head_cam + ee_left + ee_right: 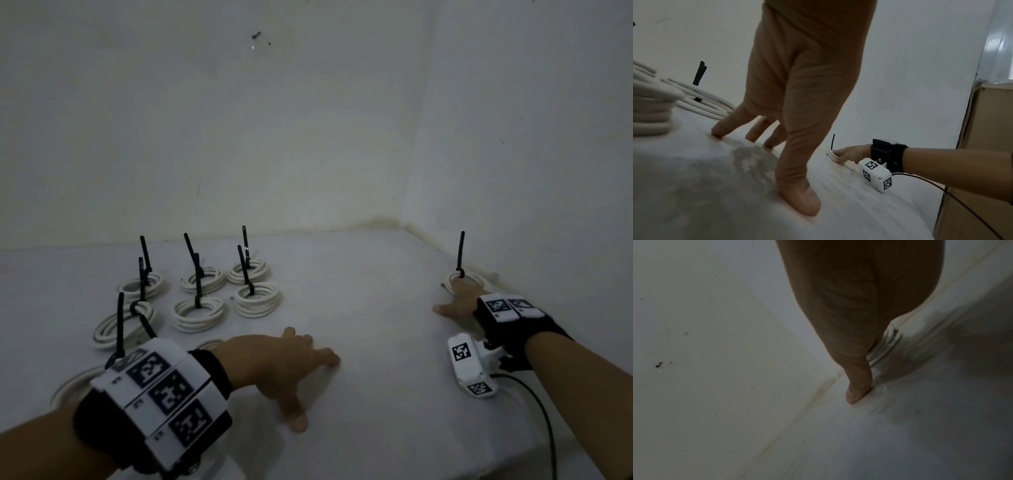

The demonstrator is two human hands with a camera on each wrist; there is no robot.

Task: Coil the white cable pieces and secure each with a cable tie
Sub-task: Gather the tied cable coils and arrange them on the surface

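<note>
Left hand (pixel 284 370) spread, fingertips pressing white table (pixel 359 291). Right hand (pixel 457 301) flat on coil (pixel 479 279), fingers mostly hidden; coil half covered, black tie (pixel 460 253) upright.

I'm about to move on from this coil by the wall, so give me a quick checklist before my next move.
1. Coil by the wall has a tie on it: ok, its black tail stands upright.
2. Tie pulled tight: cannot tell, the lock is too small to see.
3. Right hand on that coil: ok, fingers rest on its near edge, thumb on the table.
4. Left hand free: ok, it holds nothing, fingertips pressed on the table.
5. Finished coils out of the way: ok, grouped at the left, each with a tie.
6. Loose cable left to coil: cannot tell, none visible in these views.
</note>
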